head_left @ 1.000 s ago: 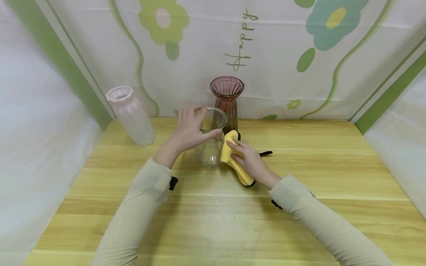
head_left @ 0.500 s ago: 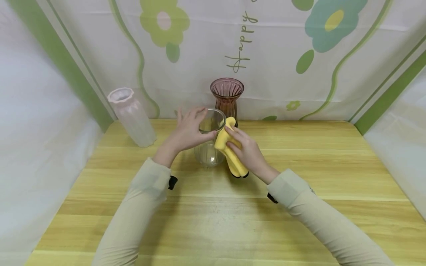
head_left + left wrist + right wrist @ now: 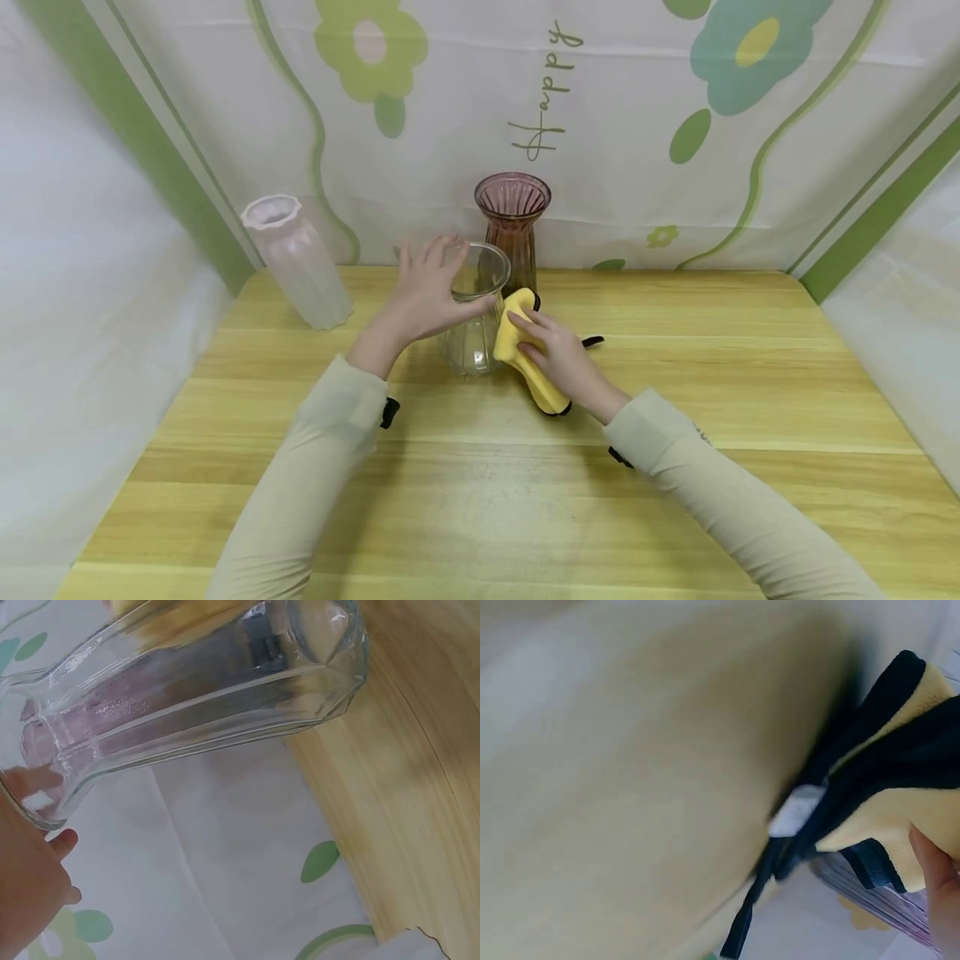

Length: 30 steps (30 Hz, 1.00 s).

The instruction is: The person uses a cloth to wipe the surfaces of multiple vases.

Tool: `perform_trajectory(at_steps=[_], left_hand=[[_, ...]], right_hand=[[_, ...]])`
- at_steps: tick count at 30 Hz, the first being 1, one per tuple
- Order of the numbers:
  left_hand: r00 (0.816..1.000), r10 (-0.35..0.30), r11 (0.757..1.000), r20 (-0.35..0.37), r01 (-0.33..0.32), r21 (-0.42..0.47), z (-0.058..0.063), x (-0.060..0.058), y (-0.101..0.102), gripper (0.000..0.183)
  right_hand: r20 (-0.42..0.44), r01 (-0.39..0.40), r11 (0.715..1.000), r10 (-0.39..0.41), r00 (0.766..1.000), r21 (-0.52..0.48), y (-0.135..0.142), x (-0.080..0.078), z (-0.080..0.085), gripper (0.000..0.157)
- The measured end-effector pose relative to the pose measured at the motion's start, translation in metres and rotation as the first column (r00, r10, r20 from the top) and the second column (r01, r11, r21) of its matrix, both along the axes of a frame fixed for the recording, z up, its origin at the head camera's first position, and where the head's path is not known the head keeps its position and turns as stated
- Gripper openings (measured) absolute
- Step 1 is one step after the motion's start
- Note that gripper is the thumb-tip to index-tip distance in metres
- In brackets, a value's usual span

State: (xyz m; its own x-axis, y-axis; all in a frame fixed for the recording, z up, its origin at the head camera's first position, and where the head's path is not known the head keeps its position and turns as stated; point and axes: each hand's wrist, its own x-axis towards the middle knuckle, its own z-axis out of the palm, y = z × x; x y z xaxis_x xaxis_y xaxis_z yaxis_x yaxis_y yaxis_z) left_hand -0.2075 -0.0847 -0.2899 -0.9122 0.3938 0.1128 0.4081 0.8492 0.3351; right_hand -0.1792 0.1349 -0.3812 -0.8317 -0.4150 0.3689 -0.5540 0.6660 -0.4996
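Note:
A clear glass vase (image 3: 467,340) stands near the middle of the table, and my left hand (image 3: 420,293) holds it by the rim, thumb and fingers spread around the top. Its ribbed body (image 3: 210,712) fills the upper part of the left wrist view. My right hand (image 3: 567,357) grips a bunched yellow cloth (image 3: 545,392) with black edging against the vase's right side. In the right wrist view, the cloth (image 3: 889,814) shows its black border, a white label and a black loop; a thumb presses on it.
Just behind the clear vase stands a purple glass vase (image 3: 513,242). A pink-and-white vase (image 3: 303,271) is at the table's back left. The wooden table (image 3: 480,500) meets a flower-printed curtain (image 3: 615,167) at the back.
My right hand slid the cloth up toward the clear vase's rim, then back down its side. The left hand and the vase have stayed nearly in place.

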Motion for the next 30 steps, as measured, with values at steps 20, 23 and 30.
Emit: perform_trajectory(at_steps=[20, 23, 30], left_hand=[[1.000, 0.014, 1.000, -0.018, -0.013, 0.013, 0.004, 0.000, 0.000, 0.084], [1.000, -0.003, 1.000, 0.004, 0.003, 0.011, 0.005, 0.000, -0.002, 0.084], [1.000, -0.022, 1.000, 0.019, 0.022, 0.004, 0.006, 0.000, -0.003, 0.083]], right_hand=[[-0.008, 0.000, 0.991, -0.001, 1.000, -0.134, -0.008, -0.005, 0.032, 0.046], [-0.031, -0.003, 0.988, -0.001, 1.000, -0.152, -0.010, -0.007, 0.037, 0.045], [-0.023, -0.015, 0.990, 0.012, 1.000, -0.141, -0.010, -0.005, 0.031, 0.047]])
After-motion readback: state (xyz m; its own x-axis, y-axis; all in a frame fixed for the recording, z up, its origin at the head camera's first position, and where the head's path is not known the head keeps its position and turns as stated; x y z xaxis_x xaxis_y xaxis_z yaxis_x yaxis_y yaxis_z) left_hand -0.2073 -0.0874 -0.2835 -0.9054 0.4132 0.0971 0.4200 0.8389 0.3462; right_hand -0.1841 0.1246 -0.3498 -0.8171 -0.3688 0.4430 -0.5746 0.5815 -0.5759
